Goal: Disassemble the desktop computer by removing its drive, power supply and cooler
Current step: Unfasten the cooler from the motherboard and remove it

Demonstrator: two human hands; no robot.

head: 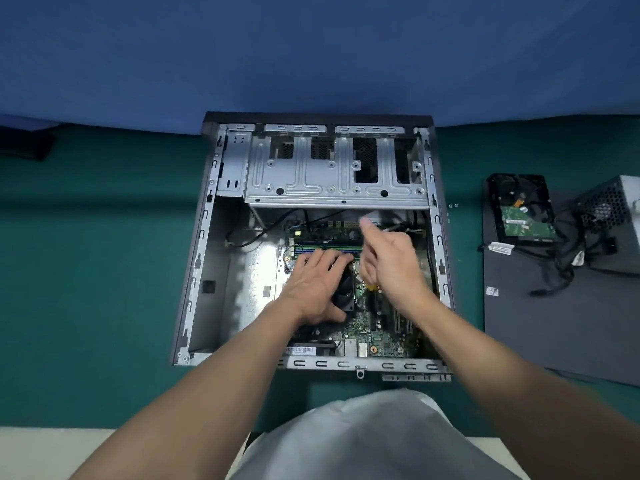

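- The CPU cooler [344, 292], a black fan unit, is seen at the centre of the frame, seated on the motherboard [374, 334] inside the open computer case [204, 237]. It is judged to be the last part left to remove.
- It is gripped by the left hand [311, 289], with the fingers laid over its far edge and the thumb hooked at its near edge. If it is pulled while any fastener holds, the board could be flexed or the processor dragged out with it.
- The right hand [391, 261] is raised just right of the cooler and is blurred. Whether it is curled round a tool cannot be told, though a yellow speck shows beneath it. A slip there could gouge the board.
- The memory modules [325, 249] lie just beyond the left fingertips and could be knocked.
- No fan lead can be made out; if one is left plugged in, it could be torn.
- The hard drive [519, 216] and power supply [609, 206] are set well apart from the case, on a dark panel [554, 323] at the right edge.
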